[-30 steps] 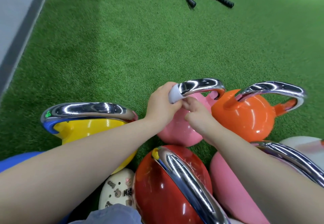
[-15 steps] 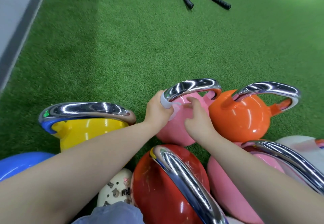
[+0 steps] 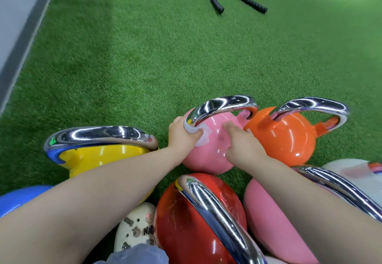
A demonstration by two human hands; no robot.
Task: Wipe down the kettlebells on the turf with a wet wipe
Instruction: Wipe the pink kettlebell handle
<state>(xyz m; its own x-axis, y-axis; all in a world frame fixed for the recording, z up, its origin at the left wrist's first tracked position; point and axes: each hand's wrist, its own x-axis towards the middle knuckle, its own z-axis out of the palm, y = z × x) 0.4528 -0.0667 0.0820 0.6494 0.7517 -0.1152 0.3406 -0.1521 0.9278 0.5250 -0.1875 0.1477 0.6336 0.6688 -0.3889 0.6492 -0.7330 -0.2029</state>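
Turf [image 3: 144, 67], near edge, left to right.

Kettlebells, seven counted, each partly cropped or overlapped:
1. Blue kettlebell [image 3: 18, 199], at the left edge, mostly under my left forearm.
2. Yellow kettlebell [image 3: 107, 156], chrome handle with a blue end, upright.
3. Red kettlebell [image 3: 175, 222], nearest me, chrome handle running toward the bottom edge.
4. Small pink kettlebell [image 3: 208, 160], upright, just beside the orange one; this is the one in work.
5. Large pink kettlebell [image 3: 268, 212], low right, under my right forearm.
6. Orange kettlebell [image 3: 289, 137], upright, chrome handle.
7. White kettlebell [image 3: 351, 172], at the right edge, largely hidden.

Wet wipe [image 3: 201, 137], one, white, wrapped round the left foot of the small pink kettlebell's handle.

My left hand [image 3: 182, 137]: fingers curled round that handle foot, clamping the wipe to it.
My right hand [image 3: 241, 144]: fingers laid fairly straight on the pink body, holding nothing.

Shoe [image 3: 134, 226], one, cream with charms, between yellow and red.

Battle rope ends [image 3: 219, 8], two, black, far edge.
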